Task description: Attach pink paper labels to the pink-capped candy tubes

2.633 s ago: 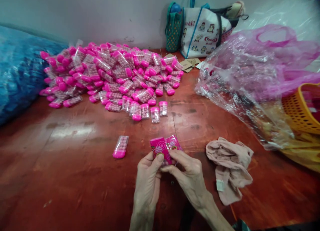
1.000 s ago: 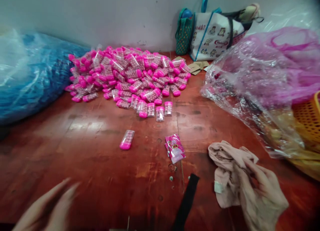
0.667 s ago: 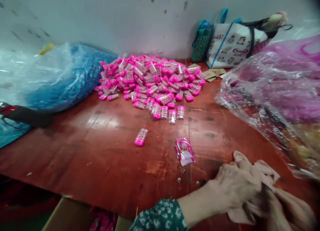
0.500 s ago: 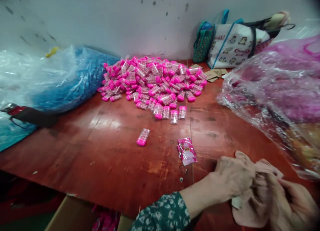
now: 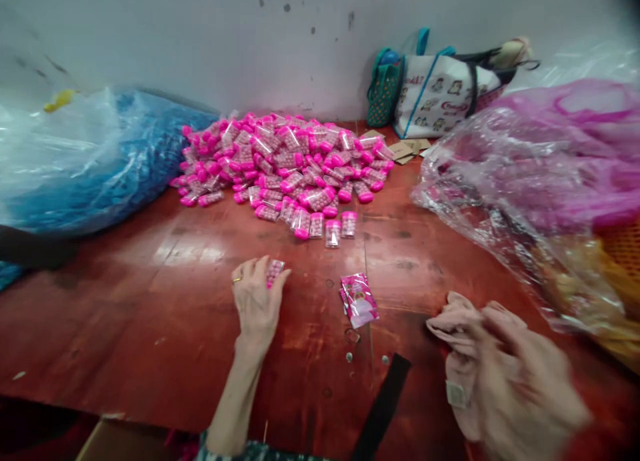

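My left hand [image 5: 257,298] is on the table with its thumb and fingers around a small clear candy container [image 5: 275,272] with pink beads inside. The fingers partly cover the container. At the lower right, my right hand [image 5: 533,388] is smeared by motion over a crumpled pale pink cloth [image 5: 457,344] with a small white label. Whether the fingers grip the cloth does not show. Between the hands lie a few pink printed sachets [image 5: 361,300]. Beyond them is a big heap of pink-capped candy containers [image 5: 290,161].
Clear plastic bags with blue contents [image 5: 115,174] bulge at the left, and a pink plastic bag [image 5: 540,161] at the right. A printed tote [image 5: 440,94] and a green pouch [image 5: 383,91] stand against the wall. A black strap [image 5: 383,408] lies at the front edge.
My left hand has left the pink cloth and moved left to the single candy container, closing around it. My right hand stays by the cloth. The view has shifted slightly right.
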`<state>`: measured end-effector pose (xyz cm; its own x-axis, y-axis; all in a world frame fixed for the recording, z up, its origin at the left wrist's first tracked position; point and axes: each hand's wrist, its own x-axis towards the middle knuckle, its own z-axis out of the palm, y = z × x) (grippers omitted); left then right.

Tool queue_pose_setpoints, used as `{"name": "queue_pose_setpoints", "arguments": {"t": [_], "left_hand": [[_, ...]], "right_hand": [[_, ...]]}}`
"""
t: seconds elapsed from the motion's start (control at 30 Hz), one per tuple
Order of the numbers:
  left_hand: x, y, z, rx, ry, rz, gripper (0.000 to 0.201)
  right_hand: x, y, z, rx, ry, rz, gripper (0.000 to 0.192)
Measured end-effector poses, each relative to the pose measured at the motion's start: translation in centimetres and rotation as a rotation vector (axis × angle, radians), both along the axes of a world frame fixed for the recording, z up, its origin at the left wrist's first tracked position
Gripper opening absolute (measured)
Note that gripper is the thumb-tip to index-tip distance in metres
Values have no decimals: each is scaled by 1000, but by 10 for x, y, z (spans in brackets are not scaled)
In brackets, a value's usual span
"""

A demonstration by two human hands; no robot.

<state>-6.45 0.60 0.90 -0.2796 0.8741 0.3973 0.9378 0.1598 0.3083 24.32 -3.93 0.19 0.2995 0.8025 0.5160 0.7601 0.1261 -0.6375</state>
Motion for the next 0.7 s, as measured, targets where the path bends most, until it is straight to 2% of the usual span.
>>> {"name": "queue_pose_setpoints", "arguments": {"t": [0.03, 0.1, 0.17, 0.23, 0.33, 0.5, 0.57, 0.7], "left_hand": [[-9, -1, -7, -48, 14, -12, 41], [-15, -6, -17, -99, -1, -63, 36], [-11, -10, -21, -113, -36, -132, 30], [-6, -12, -21, -127, -78, -233, 28], [-1, -12, -21, -167, -141, -406, 34], [3, -12, -30, -162, -272, -615, 56], [6, -13, -30, -128, -331, -628, 55], [19, -12, -21, 19, -420, -546, 34]], "right_hand": [[-18, 5, 4, -15, 6, 90, 21], [-52, 17, 3, -211, -11, 244, 25], [-77, 27, -9, -328, -68, 262, 29], [-92, 32, -22, -357, -82, 252, 26], [-99, 32, -33, -374, -69, 231, 22], [-96, 31, -33, -382, 35, 222, 12], [-96, 32, -33, -374, 96, 226, 11], [-97, 34, -34, -354, 236, 222, 7]]}}
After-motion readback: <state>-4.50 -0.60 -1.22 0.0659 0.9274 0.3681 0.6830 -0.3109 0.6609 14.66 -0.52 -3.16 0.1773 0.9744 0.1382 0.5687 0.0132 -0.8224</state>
